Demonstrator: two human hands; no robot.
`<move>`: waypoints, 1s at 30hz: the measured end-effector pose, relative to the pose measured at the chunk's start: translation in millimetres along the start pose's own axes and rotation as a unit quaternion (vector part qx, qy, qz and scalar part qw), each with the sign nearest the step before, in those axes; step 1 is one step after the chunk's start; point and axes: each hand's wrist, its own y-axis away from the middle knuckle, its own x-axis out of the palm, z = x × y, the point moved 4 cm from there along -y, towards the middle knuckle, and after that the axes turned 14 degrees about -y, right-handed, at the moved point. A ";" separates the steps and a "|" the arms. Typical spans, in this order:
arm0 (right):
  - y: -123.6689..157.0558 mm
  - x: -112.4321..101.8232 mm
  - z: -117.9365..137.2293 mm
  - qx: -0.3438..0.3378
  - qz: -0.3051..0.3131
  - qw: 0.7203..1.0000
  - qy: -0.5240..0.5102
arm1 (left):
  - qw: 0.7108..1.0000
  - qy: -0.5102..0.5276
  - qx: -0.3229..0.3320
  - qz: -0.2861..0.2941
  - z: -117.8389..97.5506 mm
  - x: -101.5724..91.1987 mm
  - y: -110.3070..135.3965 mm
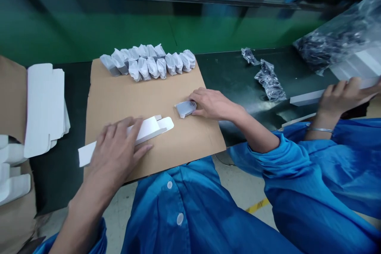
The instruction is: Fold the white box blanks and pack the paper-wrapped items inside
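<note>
My left hand (117, 145) is closed over a long, narrow white carton (149, 129) lying on a cardboard sheet (133, 97). One end of the carton is open, with its flap pointing to the right; the middle is hidden under my fingers. With thumb and fingertips, my right hand (212, 103) grips a small grey block in a translucent wrapper (185, 108), just beyond the carton's open end. Along the sheet's far edge stand several similar wrapped blocks (143, 65) in two rows.
At the left lie stacked flat white cartons (44, 107) and a brown cardboard box (13, 99) with white pieces. Crumpled plastic bags (269, 81) and a large clear bag (336, 35) sit right. A co-worker's hand (342, 95) holds a white carton (308, 97) there.
</note>
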 end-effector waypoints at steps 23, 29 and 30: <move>6.9 54.6 84.8 -0.153 -0.095 0.982 -0.053 | 0.984 0.102 0.147 -0.023 -15.7 -11.7 5.1; 14.4 48.2 111.8 -0.164 -0.214 0.960 0.070 | 0.986 0.068 0.107 -0.112 -13.4 -17.7 7.5; 15.7 45.9 111.1 -0.159 -0.220 0.961 0.048 | 0.985 0.071 0.100 -0.126 -12.1 -17.8 8.7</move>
